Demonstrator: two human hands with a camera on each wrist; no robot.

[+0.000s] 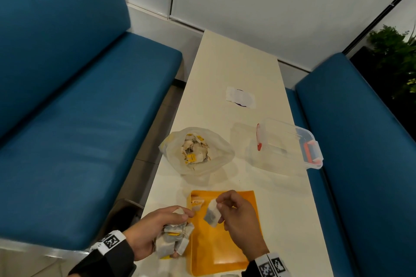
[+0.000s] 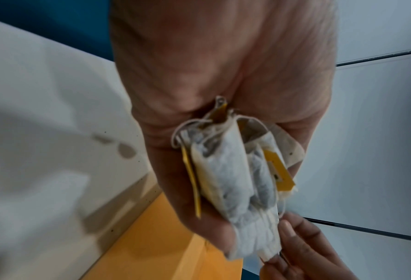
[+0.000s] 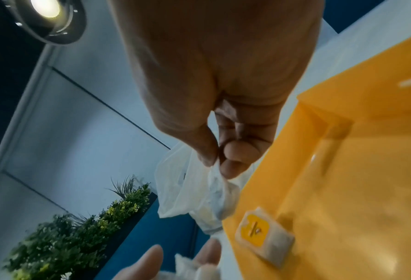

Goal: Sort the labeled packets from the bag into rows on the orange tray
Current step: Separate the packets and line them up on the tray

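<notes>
The orange tray (image 1: 227,245) lies at the table's near end with one yellow-labeled packet (image 1: 197,203) in its far-left corner; the right wrist view shows that packet (image 3: 264,240) flat on the tray (image 3: 348,180). My left hand (image 1: 173,220) grips a bundle of several packets (image 1: 174,239) beside the tray's left edge; up close the bundle (image 2: 233,180) shows white pouches and yellow tags. My right hand (image 1: 221,207) pinches a single packet (image 1: 212,212) by its top edge above the tray. Beyond the tray sits the open clear bag (image 1: 195,152), holding more packets.
A clear plastic box (image 1: 290,144) with red latches stands at the table's right edge. A white taped patch (image 1: 240,98) lies farther back on the cream table (image 1: 236,63). Blue benches (image 1: 67,119) flank both sides, and a plant (image 1: 396,56) is at far right.
</notes>
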